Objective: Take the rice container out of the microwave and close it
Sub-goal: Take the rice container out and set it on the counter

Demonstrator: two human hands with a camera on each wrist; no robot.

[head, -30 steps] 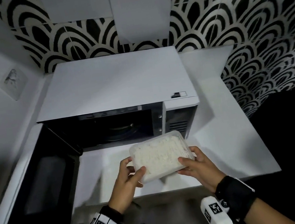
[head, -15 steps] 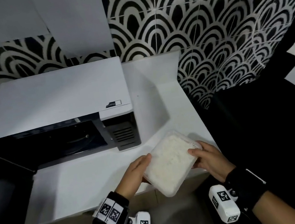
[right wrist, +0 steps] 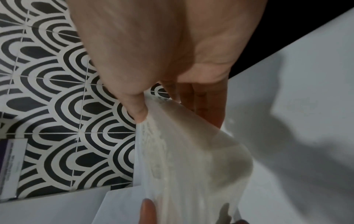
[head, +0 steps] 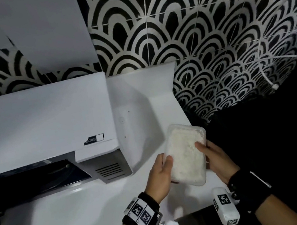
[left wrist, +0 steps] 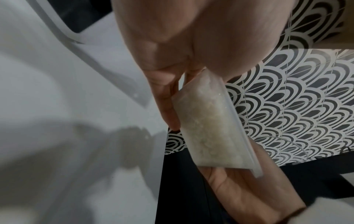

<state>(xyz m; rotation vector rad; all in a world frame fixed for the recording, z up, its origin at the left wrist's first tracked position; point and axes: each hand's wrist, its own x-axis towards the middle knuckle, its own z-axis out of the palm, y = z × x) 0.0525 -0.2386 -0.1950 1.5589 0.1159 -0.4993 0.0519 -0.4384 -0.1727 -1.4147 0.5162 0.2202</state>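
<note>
2 hands, both on 1 rice container. Nearest: 2 black wrist straps w/ white square-coded tags, 1 per wrist, plus a white camera block under each. L hand (head: 159, 177) grips the container's left long side, thumb on top over the rim, fingers curled underneath; left wrist view shows those fingers (left wrist: 166, 106) lying along the base. R hand (head: 217, 161) grips the right long side the same way, thumb on the rim, fingers underneath. In the right wrist view its thumb presses the rim and the fingers (right wrist: 206, 103) run flat under the base.

Rice container (head: 187, 154): 1, rectangular w/ rounded corners, thin translucent plastic, shallow, flat lip all round, filled w/ white grainy rice. No lid on it. Held up over the counter's right edge, near the front-right corner, long axis pointing away from the person, far end tilted slightly right. Can't tell if it touches the counter.

Counter (head: 79, 218): 1, smooth matte white slab, square edges, hand shadows on it.

Microwave (head: 43, 122): 1, white boxy casing, flat top, small label near its front-right corner, grey vent slats on the front right, dark cavity open at left. Stands at the counter's back-left, well left of the container.

Farthest: wall tiles (head: 209, 33), glossy, black-and-white scallop arches, thin grout lines. 2 plain white panels (head: 47, 29) above the microwave.
</note>
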